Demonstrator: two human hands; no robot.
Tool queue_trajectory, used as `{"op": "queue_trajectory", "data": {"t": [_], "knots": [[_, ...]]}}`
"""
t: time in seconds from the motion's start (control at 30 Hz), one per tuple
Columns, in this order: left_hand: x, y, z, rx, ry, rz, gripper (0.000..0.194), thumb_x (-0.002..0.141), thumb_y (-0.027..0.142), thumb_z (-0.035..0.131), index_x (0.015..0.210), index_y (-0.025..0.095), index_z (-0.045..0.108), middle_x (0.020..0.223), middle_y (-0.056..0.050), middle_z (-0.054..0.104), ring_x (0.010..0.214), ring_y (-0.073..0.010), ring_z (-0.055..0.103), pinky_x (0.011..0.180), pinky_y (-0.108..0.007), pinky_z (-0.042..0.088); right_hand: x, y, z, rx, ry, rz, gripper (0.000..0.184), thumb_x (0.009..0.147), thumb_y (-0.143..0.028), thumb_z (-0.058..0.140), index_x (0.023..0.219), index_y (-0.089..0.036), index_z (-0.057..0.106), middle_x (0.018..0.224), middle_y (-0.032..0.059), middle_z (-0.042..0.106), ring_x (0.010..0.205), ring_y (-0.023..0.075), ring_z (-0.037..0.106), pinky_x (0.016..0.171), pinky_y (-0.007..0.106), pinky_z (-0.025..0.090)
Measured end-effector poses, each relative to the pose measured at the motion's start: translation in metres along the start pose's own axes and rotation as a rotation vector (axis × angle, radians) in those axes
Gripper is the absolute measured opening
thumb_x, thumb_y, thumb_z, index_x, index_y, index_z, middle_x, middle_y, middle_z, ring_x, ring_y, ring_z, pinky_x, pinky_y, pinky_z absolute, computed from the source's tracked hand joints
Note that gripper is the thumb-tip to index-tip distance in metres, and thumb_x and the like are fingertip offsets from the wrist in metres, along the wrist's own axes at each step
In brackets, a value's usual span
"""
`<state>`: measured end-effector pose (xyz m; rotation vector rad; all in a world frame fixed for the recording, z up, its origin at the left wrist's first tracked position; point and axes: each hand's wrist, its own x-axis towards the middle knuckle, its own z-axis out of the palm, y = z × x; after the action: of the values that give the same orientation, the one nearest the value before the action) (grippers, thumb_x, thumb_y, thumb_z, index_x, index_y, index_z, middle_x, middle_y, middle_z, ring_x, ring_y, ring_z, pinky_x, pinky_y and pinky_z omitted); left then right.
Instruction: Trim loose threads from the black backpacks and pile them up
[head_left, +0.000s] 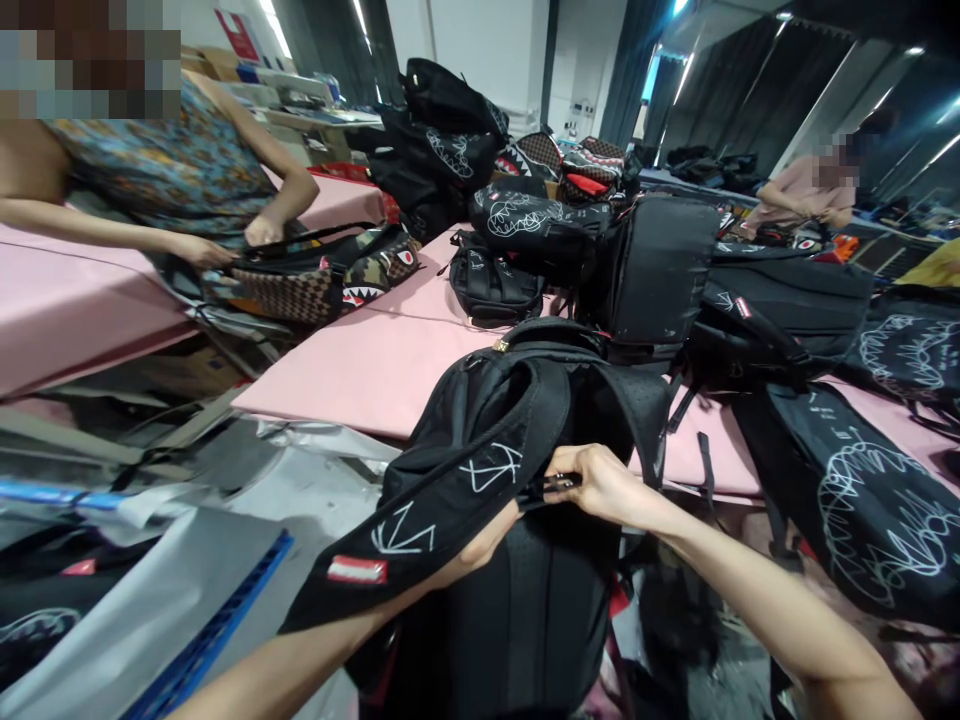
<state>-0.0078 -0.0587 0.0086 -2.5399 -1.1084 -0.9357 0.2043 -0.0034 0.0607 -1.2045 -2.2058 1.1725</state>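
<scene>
A black backpack [517, 600] leans against the front edge of the pink table, its back panel facing me. One wide shoulder strap [420, 530], with white scribble print and a red-and-white label, lies across my left forearm. My left hand [484, 540] reaches under that strap; its fingertips are mostly hidden, and the hand looks closed. Opposite it, my right hand [596, 485] pinches a small black part at the middle of the back panel, near the strap. Whether this is webbing or a buckle is too dark to make out.
Black backpacks [664, 270] crowd the pink table [360, 370] at centre and right. Across the table at left, a person [172, 180] handles a checkered shark-face bag [300, 285]. Another person [806, 190] works at far right. A blue-edged grey sheet [187, 580] is at lower left.
</scene>
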Motion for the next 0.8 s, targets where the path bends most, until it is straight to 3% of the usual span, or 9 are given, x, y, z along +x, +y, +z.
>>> {"op": "queue_trajectory", "data": {"t": [0.07,0.17,0.27,0.33,0.43,0.5,0.7,0.8], "knots": [[0.004,0.0,-0.001,0.119,0.04,0.019,0.034,0.079,0.016,0.056,0.111,0.025,0.06,0.094,-0.001,0.069,0.081,-0.0184,0.06,0.086,-0.03,0.042,0.005,0.008,0.004,0.15,0.067,0.059,0.016,0.077,-0.028,0.057,0.067,-0.015,0.055,0.064,-0.0031,0.051,0.061,0.0103,0.048,0.058,0.021,0.033],[0.012,-0.003,-0.001,0.25,0.111,-0.01,0.023,0.078,0.029,0.061,0.1,0.027,0.065,0.084,0.0,0.069,0.076,-0.0175,0.06,0.085,-0.031,0.041,0.015,0.019,0.007,0.235,0.175,0.123,0.023,0.077,-0.03,0.053,0.061,-0.017,0.042,0.058,-0.0056,0.039,0.055,0.0079,0.036,0.053,0.021,0.027],[0.031,-0.015,0.008,0.143,0.036,-0.126,0.028,0.081,0.039,0.054,0.102,0.023,0.065,0.085,-0.005,0.069,0.078,-0.0188,0.061,0.084,-0.032,0.042,0.026,0.029,0.009,0.235,0.2,0.143,0.021,0.075,-0.029,0.051,0.062,-0.017,0.041,0.057,-0.0058,0.038,0.054,0.0077,0.033,0.053,0.022,0.026],[0.053,-0.026,0.018,-0.038,-0.164,-0.231,0.03,0.084,0.037,0.049,0.096,0.018,0.067,0.083,-0.005,0.069,0.074,-0.0179,0.061,0.076,-0.029,0.044,0.036,0.037,0.012,0.25,0.205,0.152,0.02,0.074,-0.03,0.052,0.062,-0.017,0.042,0.057,-0.0058,0.039,0.054,0.0079,0.034,0.054,0.022,0.027],[0.09,-0.039,0.029,-0.317,-0.597,-0.365,0.027,0.077,0.035,0.054,0.075,0.014,0.071,0.058,0.0,0.062,0.054,-0.0134,0.054,0.056,-0.023,0.039,0.049,0.051,0.016,0.28,0.237,0.157,0.02,0.071,-0.032,0.053,0.062,-0.017,0.043,0.057,-0.006,0.04,0.055,0.008,0.035,0.055,0.022,0.028],[0.109,-0.042,0.034,-0.419,-0.743,-0.41,0.021,0.07,0.032,0.06,0.068,0.013,0.07,0.047,0.003,0.052,0.047,-0.0104,0.046,0.05,-0.022,0.032,0.055,0.06,0.017,0.276,0.257,0.158,0.022,0.07,-0.034,0.054,0.061,-0.016,0.045,0.057,-0.0057,0.042,0.055,0.0083,0.037,0.056,0.022,0.03],[0.115,-0.033,0.049,-0.435,-0.717,-0.453,0.02,0.071,0.019,0.05,0.055,0.011,0.061,0.042,0.006,0.036,0.042,-0.0073,0.033,0.047,-0.022,0.026,0.049,0.068,0.002,0.17,0.257,0.149,0.025,0.074,-0.038,0.054,0.063,-0.016,0.052,0.062,-0.0019,0.054,0.061,0.0121,0.05,0.059,0.023,0.036],[0.106,-0.033,0.052,-0.396,-0.663,-0.443,0.022,0.077,0.02,0.041,0.063,0.013,0.057,0.049,0.004,0.042,0.046,-0.0091,0.038,0.051,-0.023,0.029,0.037,0.064,-0.015,-0.057,0.283,0.131,0.026,0.073,-0.038,0.06,0.088,-0.017,0.059,0.083,0.0027,0.063,0.08,0.0177,0.058,0.07,0.026,0.04]]}}
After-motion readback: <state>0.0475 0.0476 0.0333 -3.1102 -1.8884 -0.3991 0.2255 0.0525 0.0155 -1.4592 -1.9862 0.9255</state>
